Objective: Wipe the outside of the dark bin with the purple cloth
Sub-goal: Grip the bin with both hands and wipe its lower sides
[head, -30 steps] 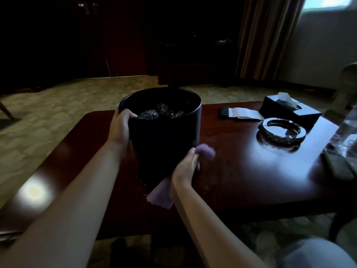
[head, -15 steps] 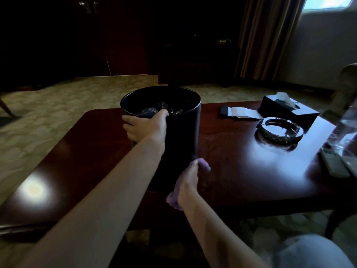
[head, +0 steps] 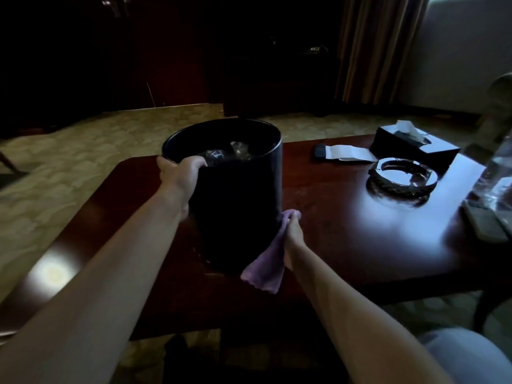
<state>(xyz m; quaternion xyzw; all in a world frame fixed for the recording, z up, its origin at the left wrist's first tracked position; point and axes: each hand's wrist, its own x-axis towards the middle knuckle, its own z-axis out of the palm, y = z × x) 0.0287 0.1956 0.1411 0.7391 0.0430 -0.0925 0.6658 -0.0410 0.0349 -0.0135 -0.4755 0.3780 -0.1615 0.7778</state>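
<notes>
Dim, underexposed room lit from a window (head: 468,37) upper right; glare on the table (head: 388,217); edges bowed.

You see a black bin (head: 238,206), a purple cloth (head: 266,268), a glossy reddish-brown table (head: 360,231), and beige patterned carpet (head: 69,162).

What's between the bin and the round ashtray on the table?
In the head view, only bare polished table lies between the dark bin and the ashtray, apart from the purple cloth against the bin's wall.
</notes>
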